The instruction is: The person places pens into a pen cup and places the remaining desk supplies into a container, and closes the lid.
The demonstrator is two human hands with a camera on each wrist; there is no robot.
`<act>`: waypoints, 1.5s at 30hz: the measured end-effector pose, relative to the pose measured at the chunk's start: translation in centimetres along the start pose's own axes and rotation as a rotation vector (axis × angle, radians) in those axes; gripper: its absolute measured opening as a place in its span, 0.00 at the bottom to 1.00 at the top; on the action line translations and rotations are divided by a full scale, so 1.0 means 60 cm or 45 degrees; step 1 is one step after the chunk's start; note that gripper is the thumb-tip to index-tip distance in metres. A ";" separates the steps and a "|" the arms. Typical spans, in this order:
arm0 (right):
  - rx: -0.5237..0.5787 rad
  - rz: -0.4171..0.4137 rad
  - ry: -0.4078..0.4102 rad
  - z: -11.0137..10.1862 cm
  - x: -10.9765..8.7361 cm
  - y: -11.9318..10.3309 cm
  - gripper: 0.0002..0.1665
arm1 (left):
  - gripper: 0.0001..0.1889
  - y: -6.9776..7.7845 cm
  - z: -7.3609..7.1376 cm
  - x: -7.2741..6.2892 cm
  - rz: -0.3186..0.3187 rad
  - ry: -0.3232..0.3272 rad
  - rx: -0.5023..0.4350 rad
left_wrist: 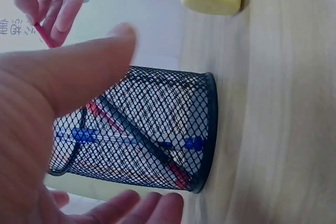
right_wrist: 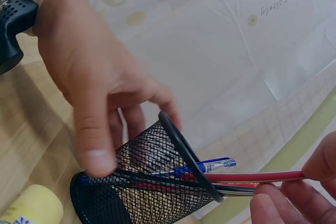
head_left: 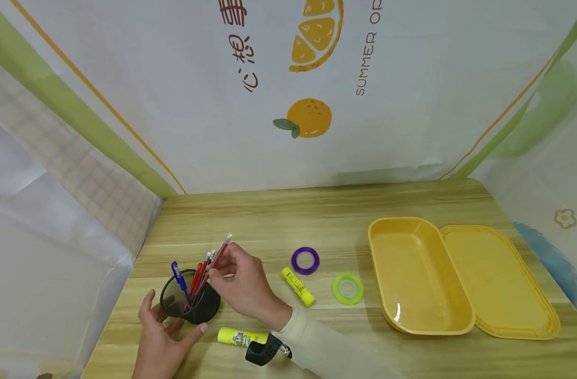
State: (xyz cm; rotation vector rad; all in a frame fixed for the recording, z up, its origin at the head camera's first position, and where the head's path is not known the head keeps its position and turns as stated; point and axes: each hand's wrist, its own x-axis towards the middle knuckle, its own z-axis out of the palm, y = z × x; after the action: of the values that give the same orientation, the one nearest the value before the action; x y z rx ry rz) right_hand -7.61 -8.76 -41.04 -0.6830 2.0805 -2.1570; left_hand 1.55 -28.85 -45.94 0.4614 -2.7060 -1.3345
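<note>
A black mesh pen cup (head_left: pixel 207 308) stands at the left of the table, with my left hand (head_left: pixel 161 337) around it: thumb on the near side, fingers on the far-left side. My right hand (head_left: pixel 248 287) is at the cup's mouth and pinches a red pencil (head_left: pixel 226 243) with a white eraser end. The pencil's lower part is still inside the cup, as the right wrist view shows along the red shaft (right_wrist: pixel 252 177). A blue pen (head_left: pixel 177 272), a red pen (head_left: pixel 196 275) and other pencils lean in the cup.
One yellow glue stick (head_left: pixel 234 337) lies near the cup, another glue stick (head_left: pixel 298 287) further right. Beside it are a purple tape roll (head_left: pixel 295 261) and a green tape roll (head_left: pixel 337 288). A yellow box (head_left: pixel 380 295) and its lid (head_left: pixel 501 279) occupy the right side.
</note>
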 end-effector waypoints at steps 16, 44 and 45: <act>-0.044 0.046 -0.019 0.007 -0.002 0.008 0.06 | 0.48 0.015 -0.005 -0.004 0.058 0.174 -0.123; -0.241 0.002 -0.055 0.005 -0.008 0.014 0.08 | 0.42 0.016 -0.008 -0.005 0.085 0.198 -0.146; -0.239 0.020 -0.062 0.004 -0.010 0.014 0.08 | 0.42 0.016 -0.008 -0.005 0.084 0.196 -0.149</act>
State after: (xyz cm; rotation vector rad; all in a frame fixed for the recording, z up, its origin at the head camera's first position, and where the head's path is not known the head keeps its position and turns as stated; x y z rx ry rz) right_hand -7.20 -8.87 -41.99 -0.7249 2.2742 -1.9338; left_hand 1.74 -28.57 -44.86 0.4407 -2.4824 -1.3704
